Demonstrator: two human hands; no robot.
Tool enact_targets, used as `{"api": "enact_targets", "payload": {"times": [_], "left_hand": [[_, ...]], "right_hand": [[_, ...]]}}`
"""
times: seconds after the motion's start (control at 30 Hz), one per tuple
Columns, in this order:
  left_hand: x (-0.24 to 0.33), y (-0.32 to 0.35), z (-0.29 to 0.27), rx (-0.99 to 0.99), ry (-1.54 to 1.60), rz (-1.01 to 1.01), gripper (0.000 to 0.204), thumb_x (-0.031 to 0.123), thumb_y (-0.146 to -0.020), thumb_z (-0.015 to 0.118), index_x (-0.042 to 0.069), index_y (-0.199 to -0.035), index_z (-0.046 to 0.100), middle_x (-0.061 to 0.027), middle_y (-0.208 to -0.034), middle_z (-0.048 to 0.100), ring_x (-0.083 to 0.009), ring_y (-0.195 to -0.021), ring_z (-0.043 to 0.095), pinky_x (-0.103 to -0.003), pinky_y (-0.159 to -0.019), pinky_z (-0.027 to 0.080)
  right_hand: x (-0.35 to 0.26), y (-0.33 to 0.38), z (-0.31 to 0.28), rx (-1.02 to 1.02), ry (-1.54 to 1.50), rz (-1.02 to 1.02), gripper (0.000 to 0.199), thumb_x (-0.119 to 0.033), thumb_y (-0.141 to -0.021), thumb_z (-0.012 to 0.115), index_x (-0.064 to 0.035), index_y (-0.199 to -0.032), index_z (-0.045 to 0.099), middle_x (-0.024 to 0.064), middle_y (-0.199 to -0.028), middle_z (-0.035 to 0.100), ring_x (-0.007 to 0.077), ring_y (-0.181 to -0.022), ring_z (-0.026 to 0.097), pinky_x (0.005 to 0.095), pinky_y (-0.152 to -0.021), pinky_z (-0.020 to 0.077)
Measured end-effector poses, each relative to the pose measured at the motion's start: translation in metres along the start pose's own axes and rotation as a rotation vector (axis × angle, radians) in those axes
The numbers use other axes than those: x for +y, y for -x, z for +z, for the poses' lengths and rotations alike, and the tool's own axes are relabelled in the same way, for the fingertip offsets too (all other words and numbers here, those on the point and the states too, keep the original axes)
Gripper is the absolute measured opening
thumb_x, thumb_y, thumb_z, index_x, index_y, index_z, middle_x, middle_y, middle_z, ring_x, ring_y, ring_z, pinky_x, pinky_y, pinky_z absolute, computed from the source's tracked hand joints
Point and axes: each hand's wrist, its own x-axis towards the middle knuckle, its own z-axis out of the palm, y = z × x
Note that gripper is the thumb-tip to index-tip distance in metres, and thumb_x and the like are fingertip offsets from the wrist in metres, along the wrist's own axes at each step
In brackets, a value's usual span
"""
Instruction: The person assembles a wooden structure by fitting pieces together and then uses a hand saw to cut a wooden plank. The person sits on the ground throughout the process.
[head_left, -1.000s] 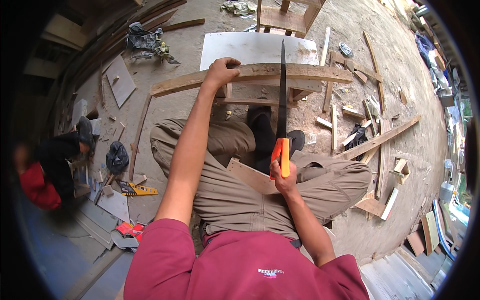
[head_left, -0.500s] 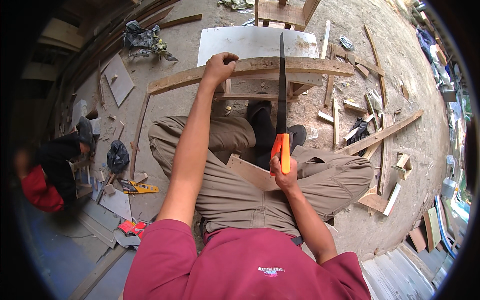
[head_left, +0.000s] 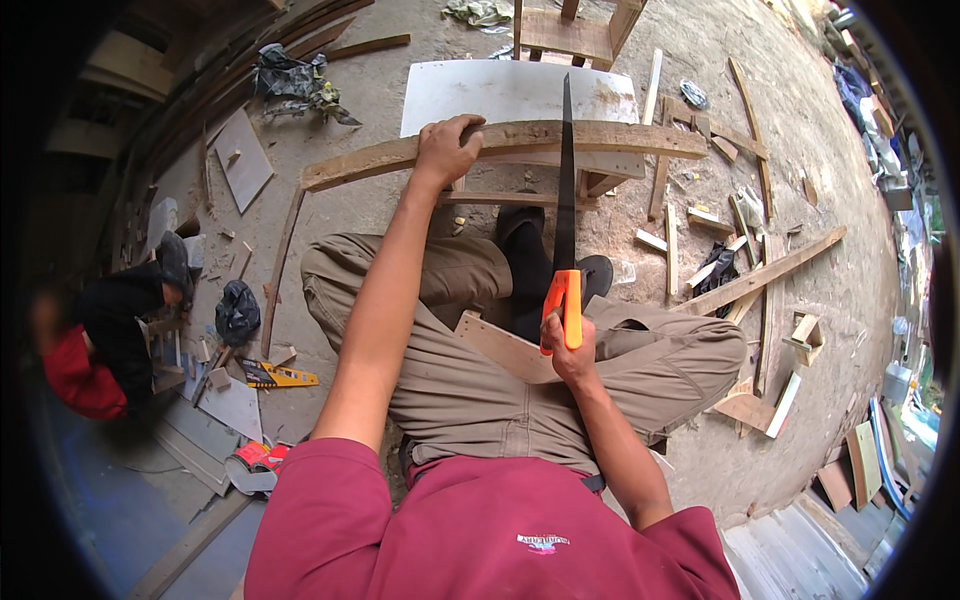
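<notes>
My right hand (head_left: 570,345) is wrapped round the orange and yellow handle of a hand saw (head_left: 566,220), held above my lap. The dark blade points away from me and crosses over a long wooden beam (head_left: 540,137). On that beam, left of the blade, lies my left hand (head_left: 447,150) with its fingers curled over the wood. The beam runs sideways across a low wooden stand with a whitish board top (head_left: 470,85). Whether the saw teeth touch the wood I cannot make out.
Wood offcuts and a long slat (head_left: 775,265) lie on the ground at the right. A second saw with a yellow handle (head_left: 285,376) rests at the left, near a black plastic bag (head_left: 237,313). Another person (head_left: 90,350) sits far left. A wooden frame (head_left: 570,32) stands beyond the board.
Very little differs. The whole view has shifted slightly, and the saw and beam keep nearly the same places, with both hands still on them.
</notes>
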Motion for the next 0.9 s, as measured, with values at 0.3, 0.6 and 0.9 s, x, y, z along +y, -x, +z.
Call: {"api": "enact_targets", "payload": {"times": [0.3, 0.6, 0.9], "left_hand": [[0.027, 0.003, 0.009, 0.029, -0.469, -0.058, 0.079, 0.071, -0.061, 0.077, 0.011, -0.111, 0.065, -0.0065, -0.108, 0.067, -0.0253, -0.107, 0.061, -0.041, -0.098, 0.038], [0.029, -0.007, 0.008, -0.099, -0.554, -0.156, 0.084, 0.074, -0.06, 0.076, 0.012, -0.115, 0.065, -0.0057, -0.115, 0.064, -0.0225, -0.113, 0.058, -0.04, -0.095, 0.039], [0.022, -0.003, 0.013, -0.004, -0.535, -0.105, 0.072, 0.066, -0.061, 0.081, 0.013, -0.109, 0.067, -0.0048, -0.11, 0.064, -0.0217, -0.11, 0.059, -0.041, -0.094, 0.041]], "right_hand": [[-0.036, -0.003, 0.009, 0.214, 0.36, -0.31, 0.035, -0.015, -0.093, 0.068, -0.0025, -0.066, 0.05, 0.0068, -0.052, 0.043, 0.0161, -0.044, 0.039, 0.0338, -0.045, 0.0321], [-0.06, -0.059, 0.034, 0.144, 0.277, -0.291, 0.032, -0.015, -0.093, 0.067, 0.0021, -0.07, 0.054, 0.0098, -0.054, 0.046, 0.0177, -0.046, 0.04, 0.0343, -0.047, 0.0347], [-0.06, -0.098, 0.061, 0.165, 0.271, -0.238, 0.033, -0.017, -0.094, 0.066, 0.0012, -0.07, 0.054, 0.0065, -0.053, 0.045, 0.0135, -0.049, 0.038, 0.0327, -0.049, 0.0347]]}}
